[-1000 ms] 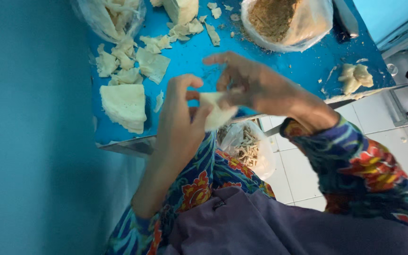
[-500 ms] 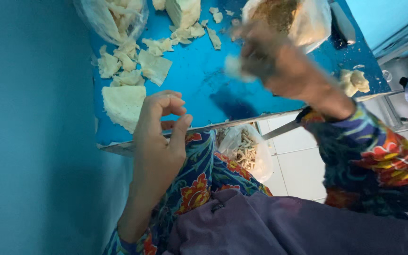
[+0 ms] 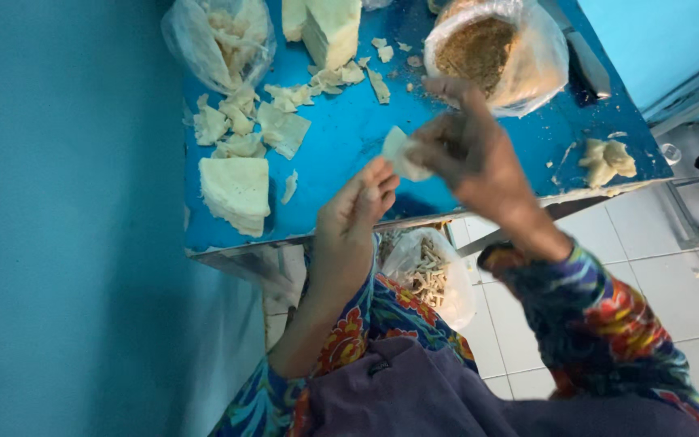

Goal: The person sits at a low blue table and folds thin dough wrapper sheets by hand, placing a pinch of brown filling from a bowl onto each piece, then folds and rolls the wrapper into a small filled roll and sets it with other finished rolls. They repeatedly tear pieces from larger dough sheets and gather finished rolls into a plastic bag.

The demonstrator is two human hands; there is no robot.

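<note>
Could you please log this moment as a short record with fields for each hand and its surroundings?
left hand: raised at the table edge, fingertips near the pale piece
right hand: holds a thin pale piece above the blue table
on the table: pale stack, torn scraps, bag of brown filling
below the table: bag of strips

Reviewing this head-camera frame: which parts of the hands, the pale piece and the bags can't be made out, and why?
- Right hand, head view: motion-blurred; its grip on the pale thin piece is unclear.
- Left hand: seen from behind, so fingertip contact with the piece is hidden.
- Bag of brown crumbs: top cut by the frame edge.
- Bag under the table: partly hidden by the blue table edge.
</note>
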